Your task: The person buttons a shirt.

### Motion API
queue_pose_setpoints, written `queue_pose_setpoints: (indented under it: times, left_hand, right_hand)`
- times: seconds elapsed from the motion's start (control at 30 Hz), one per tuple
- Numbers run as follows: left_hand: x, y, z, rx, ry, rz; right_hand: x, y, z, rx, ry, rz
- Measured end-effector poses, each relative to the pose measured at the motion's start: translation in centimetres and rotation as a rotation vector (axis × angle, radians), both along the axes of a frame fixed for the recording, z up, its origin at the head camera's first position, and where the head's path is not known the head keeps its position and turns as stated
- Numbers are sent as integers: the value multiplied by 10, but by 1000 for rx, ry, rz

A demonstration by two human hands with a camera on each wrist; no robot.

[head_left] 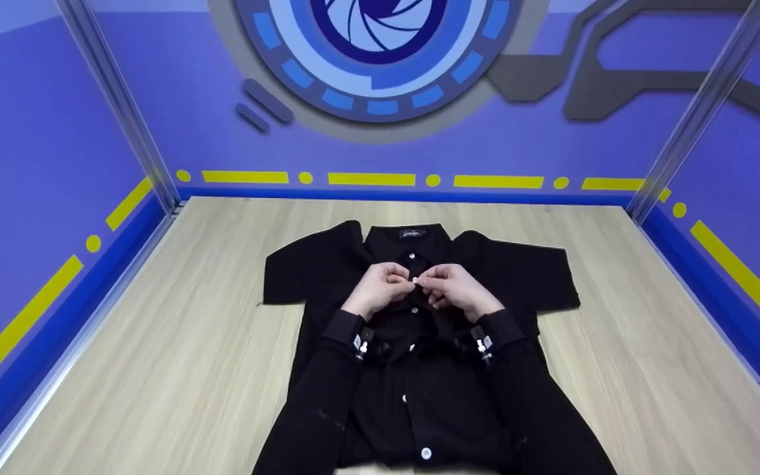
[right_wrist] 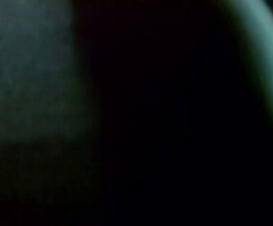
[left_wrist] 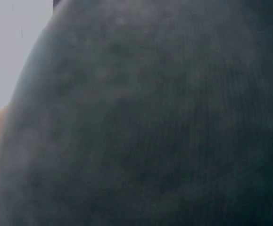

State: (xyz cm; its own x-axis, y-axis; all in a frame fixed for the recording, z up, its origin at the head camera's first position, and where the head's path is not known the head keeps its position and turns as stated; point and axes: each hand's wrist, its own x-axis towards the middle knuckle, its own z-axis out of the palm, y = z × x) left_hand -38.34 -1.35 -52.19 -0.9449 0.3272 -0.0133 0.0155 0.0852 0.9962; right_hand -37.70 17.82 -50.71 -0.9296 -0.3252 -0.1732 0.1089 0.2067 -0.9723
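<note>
A black short-sleeved shirt (head_left: 449, 402) lies spread on the table, its collar at the far side and white buttons down its front. My left hand (head_left: 380, 287) pinches the front placket just below the collar, thumb against fingers. From the other side my right hand (head_left: 459, 289) pinches the same spot, its fingertips close to the left ones. A small white button (head_left: 415, 280) shows between the two sets of fingertips. Dark blurred cloth (left_wrist: 141, 117) fills most of the left wrist view, and the right wrist view is nearly black.
The wooden table (head_left: 156, 343) carries the shirt and extends to both sides of it. Blue printed panels (head_left: 419, 155) enclose the back and sides, with metal posts (head_left: 123, 112) at the corners. A large lower button (head_left: 426, 453) lies near the shirt's hem.
</note>
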Motion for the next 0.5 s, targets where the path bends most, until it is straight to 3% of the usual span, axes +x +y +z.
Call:
queue_pose_setpoints:
  times: [0.1, 0.23, 0.4, 0.5]
  left_hand:
    - [-2, -1, -2, 1, 68, 37]
    - [-2, 0, 1, -91, 169, 26]
    - [0, 2, 4, -192, 232, -53]
    - [1, 2, 5, -192, 223, -88]
  right_hand:
    - [1, -4, 2, 19, 30, -4]
    - [3, -9, 6, 99, 158, -24]
    - [8, -18, 14, 346, 374, -63]
    - [13, -23, 19, 533, 420, -33]
